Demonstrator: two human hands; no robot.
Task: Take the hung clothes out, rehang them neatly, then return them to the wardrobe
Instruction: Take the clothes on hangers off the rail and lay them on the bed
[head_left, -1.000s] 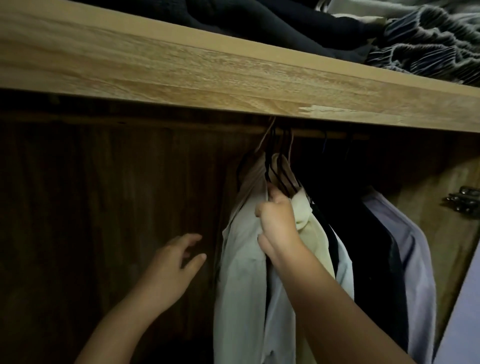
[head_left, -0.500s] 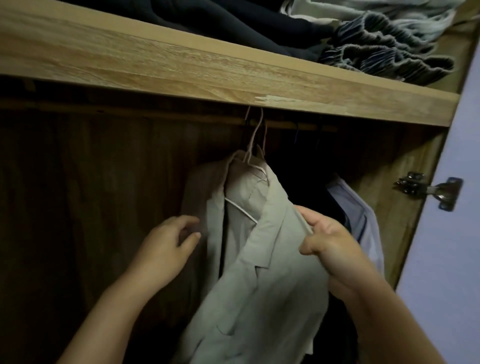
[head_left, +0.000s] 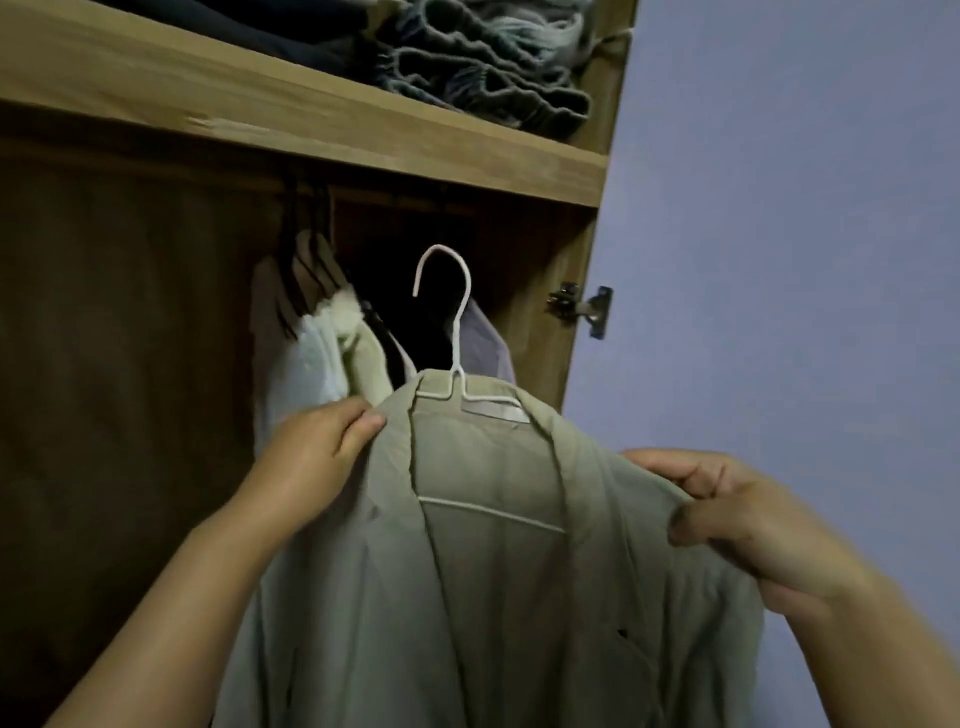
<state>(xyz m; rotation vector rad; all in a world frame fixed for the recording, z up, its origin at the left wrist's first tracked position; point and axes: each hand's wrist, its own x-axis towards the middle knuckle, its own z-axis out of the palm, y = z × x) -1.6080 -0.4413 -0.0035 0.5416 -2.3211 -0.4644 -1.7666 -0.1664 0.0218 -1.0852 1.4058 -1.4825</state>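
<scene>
A beige jacket (head_left: 493, 597) hangs on a white wire hanger (head_left: 452, 332), held up in front of the open wardrobe, its hook free of the rail. My left hand (head_left: 317, 452) pinches the jacket's left shoulder. My right hand (head_left: 737, 514) grips its right shoulder. Inside the wardrobe, several other garments (head_left: 332, 358) hang on dark hangers from the rail (head_left: 363, 195), among them a pale shirt and a lilac shirt (head_left: 485, 343).
A wooden shelf (head_left: 322, 130) crosses above the rail, with folded dark and grey clothes (head_left: 483, 73) stacked on it. The wardrobe's right side panel carries a metal hinge (head_left: 582, 306). A lilac wall (head_left: 805, 260) fills the right.
The jacket on its white hanger has come off the rail and out of the wardrobe toward me. Both hands now hold its shoulders; the view has swung right.
</scene>
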